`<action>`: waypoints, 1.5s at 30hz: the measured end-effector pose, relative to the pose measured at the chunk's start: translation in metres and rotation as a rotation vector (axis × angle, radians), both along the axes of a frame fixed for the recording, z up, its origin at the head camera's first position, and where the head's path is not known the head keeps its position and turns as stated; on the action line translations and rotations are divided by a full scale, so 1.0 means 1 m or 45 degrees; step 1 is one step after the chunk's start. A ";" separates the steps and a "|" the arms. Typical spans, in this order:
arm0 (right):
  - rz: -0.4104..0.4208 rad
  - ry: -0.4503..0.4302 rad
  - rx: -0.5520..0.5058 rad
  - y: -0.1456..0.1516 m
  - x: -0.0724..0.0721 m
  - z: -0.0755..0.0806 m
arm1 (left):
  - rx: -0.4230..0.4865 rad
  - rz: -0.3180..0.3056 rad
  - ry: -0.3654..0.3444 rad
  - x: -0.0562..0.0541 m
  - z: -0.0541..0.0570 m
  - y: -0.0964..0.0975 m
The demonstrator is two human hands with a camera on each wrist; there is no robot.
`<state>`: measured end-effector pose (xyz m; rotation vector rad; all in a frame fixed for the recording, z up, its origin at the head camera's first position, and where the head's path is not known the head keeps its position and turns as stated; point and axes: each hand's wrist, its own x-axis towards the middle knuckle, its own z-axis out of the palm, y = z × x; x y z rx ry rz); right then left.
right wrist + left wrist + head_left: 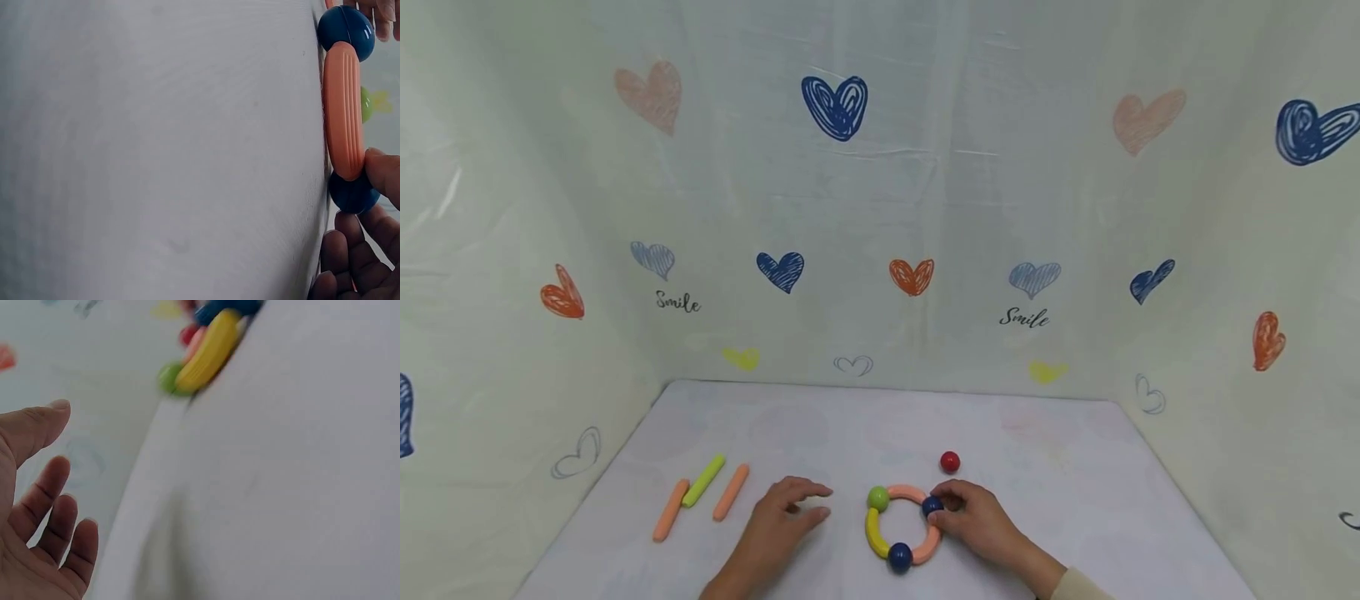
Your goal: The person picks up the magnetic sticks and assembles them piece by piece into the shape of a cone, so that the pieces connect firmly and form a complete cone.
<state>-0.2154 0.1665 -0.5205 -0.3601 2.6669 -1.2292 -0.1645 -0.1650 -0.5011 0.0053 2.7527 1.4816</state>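
Observation:
A ring of curved rods and balls lies on the table in front of me. Its parts are a green ball [878, 498], a yellow curved rod [875, 534], a dark blue ball [900, 557], two orange-pink curved rods [343, 112] and a second dark blue ball [354, 193]. My right hand [979, 518] pinches that second blue ball between thumb and fingers at the ring's right side. To the left of the ring, my left hand [782, 517] is held with its fingers spread and nothing between them. In the left wrist view its fingers are relaxed and apart from the ring.
A red ball [950, 462] sits beyond my right hand. Off to the left lie two straight orange rods [731, 492] and a yellow-green rod [703, 481]. A white curtain [880, 208] printed with hearts stands around the table [820, 417].

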 end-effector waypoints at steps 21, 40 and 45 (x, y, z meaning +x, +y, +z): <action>0.004 -0.030 -0.035 0.000 -0.002 -0.001 | -0.115 0.293 0.003 -0.005 -0.002 -0.102; 0.001 -0.024 -0.039 0.002 -0.001 -0.003 | -0.175 0.281 0.061 -0.013 -0.017 -0.083; 0.005 -0.025 -0.046 0.001 -0.001 -0.003 | -0.175 0.262 0.058 -0.013 -0.019 -0.083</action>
